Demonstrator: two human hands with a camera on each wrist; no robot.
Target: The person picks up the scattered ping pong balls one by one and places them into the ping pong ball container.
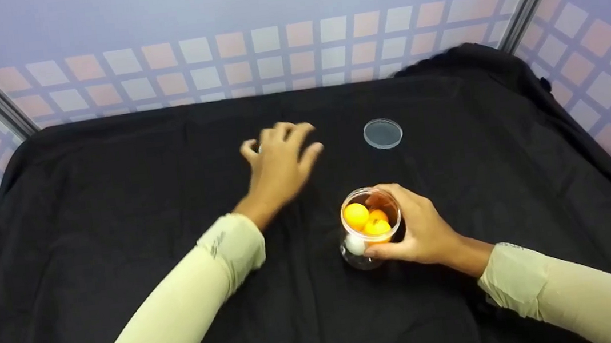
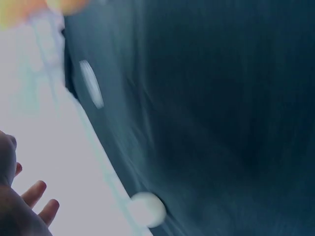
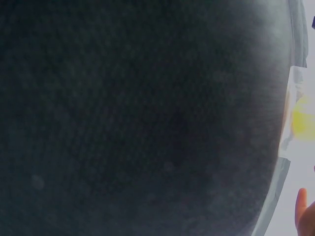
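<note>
My right hand [image 1: 418,227] grips a clear plastic jar [image 1: 365,262] by its side, near the rim. The jar has no lid on, and orange balls [image 1: 356,215] with a white ball [image 1: 355,244] lie inside. Farther back and to the left, my left hand [image 1: 280,166] hovers with its fingers spread, holding nothing. Past its fingers [image 2: 34,194] a loose white ball [image 2: 147,210] shows in the left wrist view; in the head view the hand hides nearly all of it. At the edge of the right wrist view, the jar appears washed out around a yellowish ball [image 3: 304,119].
A round clear lid [image 1: 383,134] lies flat on the black cloth [image 1: 118,244], behind the jar. Patterned wall panels [image 1: 286,1] stand at the back and both sides. At the back right, the cloth is bunched up.
</note>
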